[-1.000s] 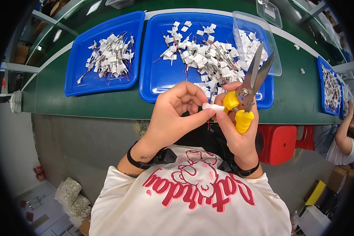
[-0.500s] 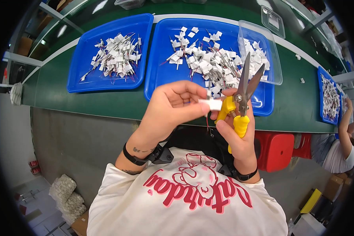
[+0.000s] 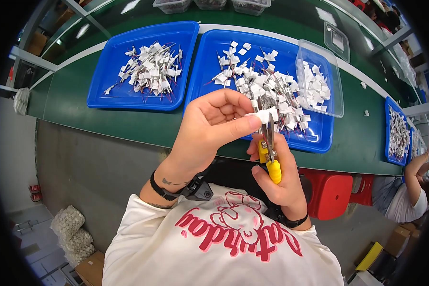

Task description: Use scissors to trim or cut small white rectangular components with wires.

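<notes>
My left hand (image 3: pixel 202 124) pinches a thin wired part with a folded white label (image 3: pixel 270 114) sticking out between thumb and fingers. In my right hand (image 3: pixel 286 186) are shears (image 3: pixel 274 172) with yellow handles, their blades pointing up. The blades meet the label near its right end; whether they cut into it I cannot tell. Beyond my hands lies a blue tray (image 3: pixel 321 133) heaped with similar labelled wired parts. At its right end a clear plastic box (image 3: pixel 338 97) holds white label pieces.
On the green table (image 3: pixel 143 129), another blue tray (image 3: pixel 102 71) of labelled parts stands at left. A third tray (image 3: pixel 391 153) lies far right, near another person (image 3: pixel 407 202). A clear lid (image 3: pixel 337 44) lies farther back. Red stools (image 3: pixel 331 196) stand under the table's near edge.
The shears have moved left to the label and their blades have come closer together. My left hand has shifted slightly right and up with the labelled part.
</notes>
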A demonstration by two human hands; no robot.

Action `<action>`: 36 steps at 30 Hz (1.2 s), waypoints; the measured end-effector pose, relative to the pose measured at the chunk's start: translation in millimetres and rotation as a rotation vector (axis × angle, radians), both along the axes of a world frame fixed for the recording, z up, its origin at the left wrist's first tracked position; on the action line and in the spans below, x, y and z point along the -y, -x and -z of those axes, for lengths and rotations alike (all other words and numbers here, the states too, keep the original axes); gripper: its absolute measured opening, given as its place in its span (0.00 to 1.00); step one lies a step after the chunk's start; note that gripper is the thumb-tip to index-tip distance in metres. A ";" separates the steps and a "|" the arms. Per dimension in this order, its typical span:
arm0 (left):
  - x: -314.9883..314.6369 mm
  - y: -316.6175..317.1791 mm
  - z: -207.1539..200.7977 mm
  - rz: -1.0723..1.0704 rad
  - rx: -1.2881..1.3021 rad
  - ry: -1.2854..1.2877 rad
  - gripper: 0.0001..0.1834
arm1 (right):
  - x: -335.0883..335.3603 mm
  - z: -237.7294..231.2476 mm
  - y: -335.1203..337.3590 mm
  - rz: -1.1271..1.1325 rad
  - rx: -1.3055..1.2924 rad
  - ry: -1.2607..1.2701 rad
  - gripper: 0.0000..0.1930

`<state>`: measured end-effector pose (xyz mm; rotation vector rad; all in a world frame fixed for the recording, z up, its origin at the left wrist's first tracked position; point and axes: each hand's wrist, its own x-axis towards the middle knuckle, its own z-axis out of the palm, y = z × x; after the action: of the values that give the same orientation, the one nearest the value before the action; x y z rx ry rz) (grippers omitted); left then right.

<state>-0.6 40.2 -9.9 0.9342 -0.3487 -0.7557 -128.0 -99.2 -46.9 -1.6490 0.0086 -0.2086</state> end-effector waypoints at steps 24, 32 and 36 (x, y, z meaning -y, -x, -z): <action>6.7 6.8 1.2 -0.078 0.105 -0.060 0.08 | -2.1 -5.8 -0.7 0.055 -0.026 0.138 0.19; 4.7 4.0 3.4 -0.084 0.107 -0.107 0.09 | -4.5 -3.2 0.8 0.078 -0.105 0.009 0.18; -11.1 -14.2 2.8 -0.261 0.191 -0.143 0.09 | -0.7 -1.5 0.7 -0.046 -0.121 -0.397 0.28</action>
<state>13.6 51.3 -12.7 1.1658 -0.3343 -0.4569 -128.7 -98.6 -45.4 -1.2625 0.0973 -0.0653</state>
